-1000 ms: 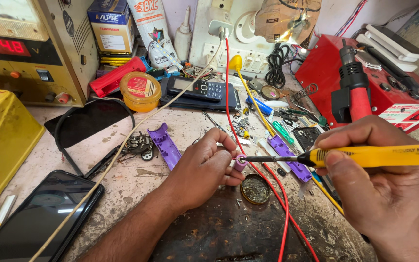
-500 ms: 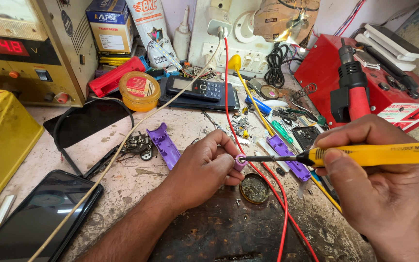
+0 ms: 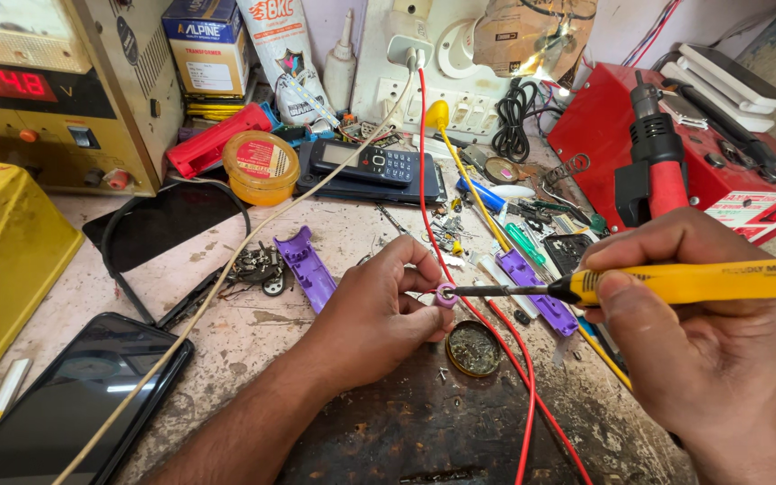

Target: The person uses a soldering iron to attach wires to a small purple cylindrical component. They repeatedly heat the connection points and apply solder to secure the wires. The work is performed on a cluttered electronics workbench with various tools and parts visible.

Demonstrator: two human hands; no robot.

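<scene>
Our left hand (image 3: 365, 323) pinches a tiny, light pink ring part (image 3: 445, 295) by its rim; our right hand (image 3: 702, 350) closes around the stiff yellow soldering iron (image 3: 693, 281), tip touching it.

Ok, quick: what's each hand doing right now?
Left hand: closed, pinching a small pink ring.
Right hand: closed around a yellow soldering iron, tip at the ring.
</scene>
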